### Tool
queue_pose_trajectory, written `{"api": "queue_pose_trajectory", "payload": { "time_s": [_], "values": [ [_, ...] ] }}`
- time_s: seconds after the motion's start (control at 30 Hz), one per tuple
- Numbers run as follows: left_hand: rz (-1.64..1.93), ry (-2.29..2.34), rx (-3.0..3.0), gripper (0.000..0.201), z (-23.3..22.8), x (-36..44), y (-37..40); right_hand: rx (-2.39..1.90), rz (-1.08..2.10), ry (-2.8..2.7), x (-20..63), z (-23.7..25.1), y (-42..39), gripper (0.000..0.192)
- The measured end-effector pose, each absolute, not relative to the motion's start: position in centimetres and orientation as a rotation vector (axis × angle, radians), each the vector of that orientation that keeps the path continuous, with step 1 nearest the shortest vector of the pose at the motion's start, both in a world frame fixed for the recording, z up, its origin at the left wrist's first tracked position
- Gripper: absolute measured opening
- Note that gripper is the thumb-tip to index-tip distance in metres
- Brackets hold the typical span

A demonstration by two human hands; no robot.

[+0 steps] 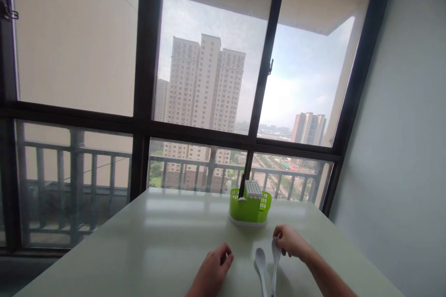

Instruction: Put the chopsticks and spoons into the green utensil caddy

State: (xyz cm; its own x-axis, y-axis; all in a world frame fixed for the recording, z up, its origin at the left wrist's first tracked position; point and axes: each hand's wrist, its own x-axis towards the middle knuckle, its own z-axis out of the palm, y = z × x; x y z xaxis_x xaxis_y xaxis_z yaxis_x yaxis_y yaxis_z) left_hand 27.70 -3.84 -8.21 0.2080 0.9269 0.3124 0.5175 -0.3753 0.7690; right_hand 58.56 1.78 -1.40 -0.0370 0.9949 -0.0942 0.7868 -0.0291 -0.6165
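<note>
Two white spoons lie side by side on the pale table, their handles running toward me. My right hand (290,241) pinches the bowl end of the right-hand spoon (276,254) between thumb and fingers. The other spoon (260,260) rests just to its left, untouched. Left of both spoons, my left hand (213,268) rests near the tabletop with its fingers curled in and nothing visible in them. Beyond my hands stands a bright green basket (244,209) with a white base. Dark upright sticks (241,185) and a white slatted piece (253,189) show at its top.
The glossy table (146,246) reaches to a dark-framed window (195,131). A plain wall (393,148) rises on the right. Outside the glass are a railing (205,169) and tall buildings (209,79).
</note>
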Motion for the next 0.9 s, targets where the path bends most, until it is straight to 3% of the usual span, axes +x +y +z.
{"api": "queue_pose_trajectory", "payload": {
  "time_s": [0.17,0.33,0.57,0.7,0.9],
  "values": [
    [1.059,1.351,1.979,0.020,-8.4,27.9,-3.9,-1.733,0.315,-1.857,60.6,7.7,3.5,0.014],
    [1.053,1.380,1.971,0.020,-8.7,28.0,-3.8,-1.282,-0.386,-1.747,54.9,13.8,4.0,0.012],
    [1.015,1.436,1.993,0.019,-9.1,28.0,-3.7,-1.423,-0.746,-2.165,44.6,11.0,7.6,0.019],
    [0.983,1.451,2.014,0.018,-9.2,28.0,-3.7,-1.486,-0.749,-2.344,42.4,8.3,9.2,0.030],
    [0.972,1.445,2.011,0.014,-9.4,28.0,-3.6,-1.451,-0.703,-2.464,42.2,6.2,9.1,0.031]
  ]
}}
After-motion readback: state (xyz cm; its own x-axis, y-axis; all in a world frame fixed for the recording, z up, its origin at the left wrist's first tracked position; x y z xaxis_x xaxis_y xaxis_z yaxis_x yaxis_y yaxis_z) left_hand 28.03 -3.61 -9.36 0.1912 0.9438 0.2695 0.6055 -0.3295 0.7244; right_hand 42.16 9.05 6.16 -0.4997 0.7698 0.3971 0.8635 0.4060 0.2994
